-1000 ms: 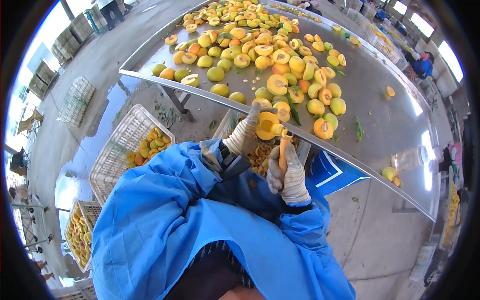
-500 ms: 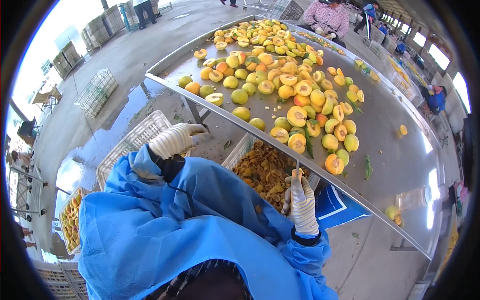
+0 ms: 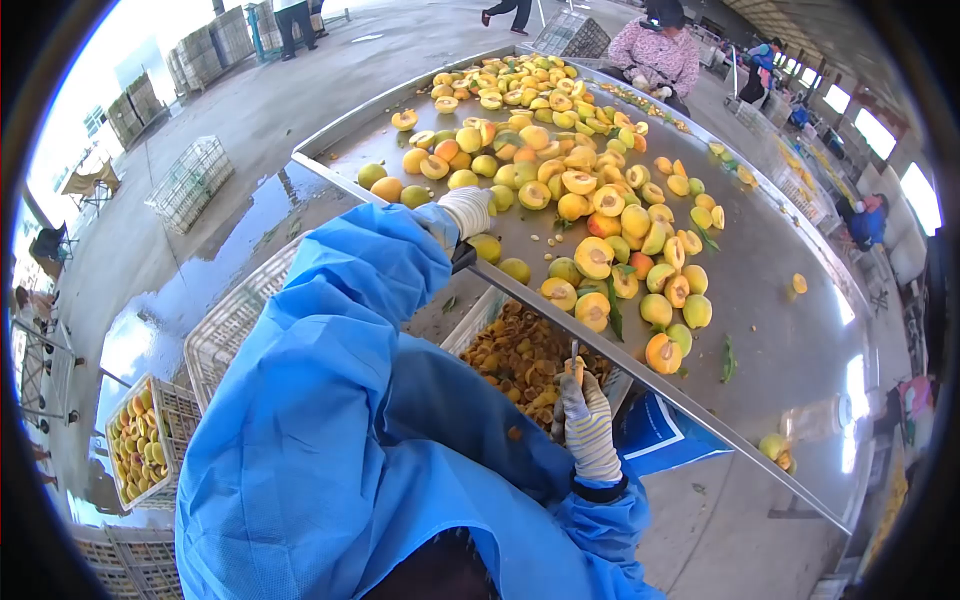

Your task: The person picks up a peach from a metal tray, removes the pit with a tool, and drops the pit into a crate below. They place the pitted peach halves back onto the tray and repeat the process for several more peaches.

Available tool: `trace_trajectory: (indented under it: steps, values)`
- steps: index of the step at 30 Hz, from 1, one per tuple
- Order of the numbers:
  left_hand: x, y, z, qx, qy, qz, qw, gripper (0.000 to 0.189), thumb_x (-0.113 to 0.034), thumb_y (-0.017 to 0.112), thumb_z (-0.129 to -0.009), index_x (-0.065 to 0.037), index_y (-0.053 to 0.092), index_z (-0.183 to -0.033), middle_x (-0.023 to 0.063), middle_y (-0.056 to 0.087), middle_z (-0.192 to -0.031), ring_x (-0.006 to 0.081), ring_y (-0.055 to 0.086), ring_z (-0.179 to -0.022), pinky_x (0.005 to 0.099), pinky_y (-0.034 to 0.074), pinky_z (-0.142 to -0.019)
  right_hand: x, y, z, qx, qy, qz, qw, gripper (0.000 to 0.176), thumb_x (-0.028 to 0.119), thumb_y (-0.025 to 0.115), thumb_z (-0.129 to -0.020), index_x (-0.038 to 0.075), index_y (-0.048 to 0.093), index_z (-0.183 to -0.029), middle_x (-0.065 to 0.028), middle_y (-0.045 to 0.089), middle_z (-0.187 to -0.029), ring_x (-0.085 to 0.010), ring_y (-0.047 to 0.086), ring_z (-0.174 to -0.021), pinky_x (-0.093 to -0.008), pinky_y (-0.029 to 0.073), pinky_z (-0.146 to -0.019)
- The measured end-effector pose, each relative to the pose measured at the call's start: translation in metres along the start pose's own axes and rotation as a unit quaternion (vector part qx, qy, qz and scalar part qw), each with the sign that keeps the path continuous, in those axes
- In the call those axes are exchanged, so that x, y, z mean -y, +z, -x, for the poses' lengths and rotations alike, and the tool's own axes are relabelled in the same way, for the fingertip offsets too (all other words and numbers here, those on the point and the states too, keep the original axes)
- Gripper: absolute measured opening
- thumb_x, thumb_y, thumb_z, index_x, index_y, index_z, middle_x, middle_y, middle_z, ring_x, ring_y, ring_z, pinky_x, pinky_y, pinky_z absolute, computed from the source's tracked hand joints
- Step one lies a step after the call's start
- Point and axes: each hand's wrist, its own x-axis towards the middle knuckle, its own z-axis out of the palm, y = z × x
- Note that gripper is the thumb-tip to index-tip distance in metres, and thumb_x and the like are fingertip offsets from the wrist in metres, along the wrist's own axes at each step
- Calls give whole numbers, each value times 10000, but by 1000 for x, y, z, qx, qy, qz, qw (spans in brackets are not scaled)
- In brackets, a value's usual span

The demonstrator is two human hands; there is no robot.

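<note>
My left hand [image 3: 466, 213], in a striped white glove, reaches over the near rim of the metal table [image 3: 775, 330]. Its fingertips are right at a green-yellow peach [image 3: 503, 198], and the fingers are mostly hidden behind the hand. Below the table edge, my right hand [image 3: 590, 425], gloved too, is closed around a small knife [image 3: 575, 352] whose narrow metal blade points up. Whole and halved yellow peaches [image 3: 594, 257] lie heaped on the tabletop, some halves showing hollow centres. Under the rim, close to my right hand, a crate [image 3: 468, 325] holds brownish peach scraps [image 3: 530, 350].
A white crate [image 3: 225, 320] stands left of me, with a peach-filled crate [image 3: 140, 440] behind it. A blue printed sack [image 3: 660, 440] lies under the table. Across the table sits a person in a pink patterned top [image 3: 655, 55]. Wet patches [image 3: 215, 270] cover the left floor.
My left hand has moved up and right, from beside the table to the peaches on it. My right hand, still around the knife, has shifted slightly left and down.
</note>
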Motion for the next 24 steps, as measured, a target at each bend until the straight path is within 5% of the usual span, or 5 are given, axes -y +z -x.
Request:
trace_trajectory:
  steps: [5, 7, 12, 15, 24]
  values:
    - [5, 2, -13, 27, -47, -4, 999, 538, -306, 744, -754, -69, 602, -1216, 172, 678, -1076, 350, 654, -1008, 409, 526, -857, 1, -1, 4, 14, -11, -1, 1000, 485, 494, 628, -909, 60, 555, -1111, 21, 462, -587, -81, 436, -431, -222, 372, -397]
    - [9, 0, 6, -22, -60, 248, 967, 497, -265, 734, -777, -47, 599, -1202, 129, 687, -1020, 289, 674, -936, 389, 543, -794, 3, -1, 6, 17, -10, -4, 1000, 493, 500, 628, -908, 62, 551, -1123, 22, 461, -588, -80, 436, -434, -222, 374, -400]
    - [-40, -16, 83, 136, -2, 837, 529, 356, -277, 632, -880, -100, 603, -1188, 55, 689, -989, 203, 682, -845, 372, 568, -680, 0, 0, 6, 28, -37, -16, 999, 504, 510, 609, -918, 70, 547, -1157, 26, 460, -599, -74, 437, -446, -224, 376, -409]
    - [-80, -7, 133, 238, 40, 860, 449, 395, -393, 605, -902, -103, 610, -1170, 30, 694, -1026, 178, 683, -866, 372, 575, -680, -3, 2, 4, 26, -56, -32, 998, 506, 511, 591, -929, 71, 546, -1175, 28, 466, -615, -68, 438, -458, -225, 375, -414]
    - [-158, 34, 179, 224, -22, 840, 494, 598, -509, 611, -905, -47, 542, -1280, 89, 627, -1151, 183, 623, -1021, 348, 525, -876, -7, -4, 2, -100, -264, 271, 920, 272, 310, 551, -967, 40, 529, -990, -213, 590, -660, -429, 598, -614, -491, 433, -511]
